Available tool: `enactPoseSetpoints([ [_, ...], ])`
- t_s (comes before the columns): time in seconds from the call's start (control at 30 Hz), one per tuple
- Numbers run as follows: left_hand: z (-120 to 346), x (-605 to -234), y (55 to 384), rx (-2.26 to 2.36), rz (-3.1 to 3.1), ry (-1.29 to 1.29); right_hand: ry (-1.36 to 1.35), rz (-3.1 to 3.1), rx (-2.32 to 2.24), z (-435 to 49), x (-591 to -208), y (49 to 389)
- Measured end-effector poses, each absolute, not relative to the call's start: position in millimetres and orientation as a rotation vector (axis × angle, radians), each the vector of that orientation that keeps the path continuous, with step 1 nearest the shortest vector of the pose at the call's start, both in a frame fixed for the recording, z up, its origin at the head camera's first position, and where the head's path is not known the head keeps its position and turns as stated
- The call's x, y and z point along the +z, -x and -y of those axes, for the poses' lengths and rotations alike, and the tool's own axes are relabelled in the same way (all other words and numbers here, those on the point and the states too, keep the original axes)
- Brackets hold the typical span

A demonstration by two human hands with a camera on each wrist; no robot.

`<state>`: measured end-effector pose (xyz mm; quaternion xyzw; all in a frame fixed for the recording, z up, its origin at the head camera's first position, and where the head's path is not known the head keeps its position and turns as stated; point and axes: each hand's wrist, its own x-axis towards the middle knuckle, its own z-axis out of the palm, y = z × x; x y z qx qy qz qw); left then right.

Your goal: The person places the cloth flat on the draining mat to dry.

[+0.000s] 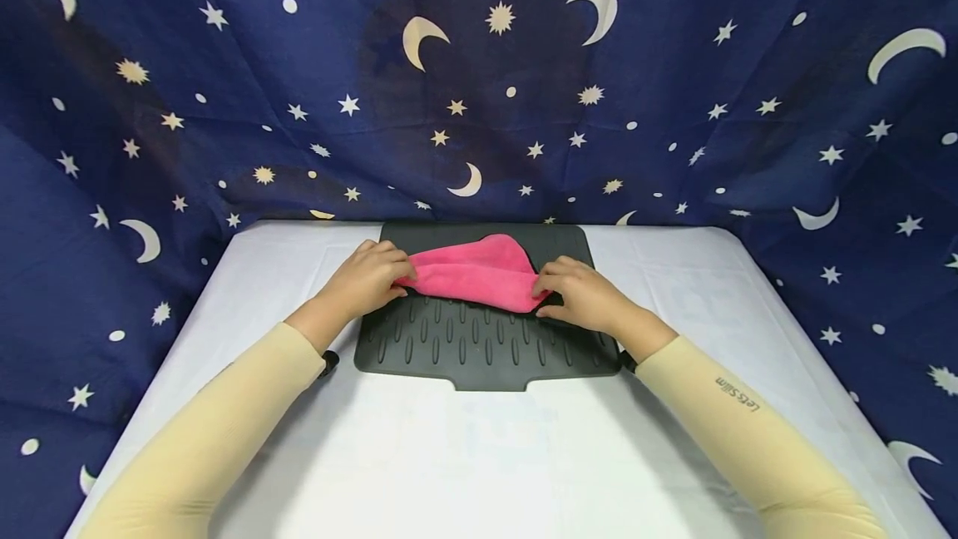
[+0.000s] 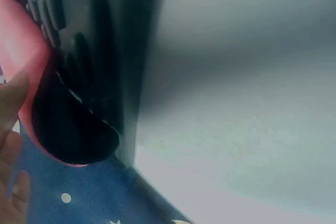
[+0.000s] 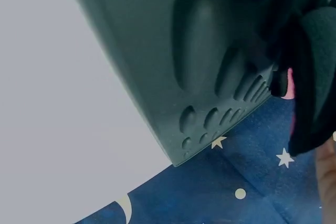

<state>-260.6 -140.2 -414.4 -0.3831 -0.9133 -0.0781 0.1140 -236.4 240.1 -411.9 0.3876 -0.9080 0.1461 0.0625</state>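
Observation:
A bright pink cloth (image 1: 479, 277) with a dark underside lies folded across the back half of a dark grey ridged mat (image 1: 486, 343). My left hand (image 1: 365, 279) pinches its left end between thumb and fingers. At the opposite end, my right hand (image 1: 587, 294) grips the right corner, where some of the dark side shows. From the left wrist, the pink edge of the cloth (image 2: 26, 45) curls around its black underside, with the fingertips against it. The right wrist view shows the dark side of the cloth (image 3: 320, 72) hanging beside the mat's raised ovals.
The mat rests on a table with a white cover (image 1: 449, 464), its narrow tab towards me. A dark blue curtain (image 1: 509, 131) with moons and stars hangs behind the table and along both sides. Small black pieces sit under both wrists.

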Motion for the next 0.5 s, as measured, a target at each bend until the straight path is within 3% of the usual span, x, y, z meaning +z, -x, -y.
enactPoseSetpoints([
  [0.5, 141.7, -429.7, 279.1, -0.285, 2.729, 1.025, -1.175, 2.73, 0.32, -235.2, -414.0, 239.3],
])
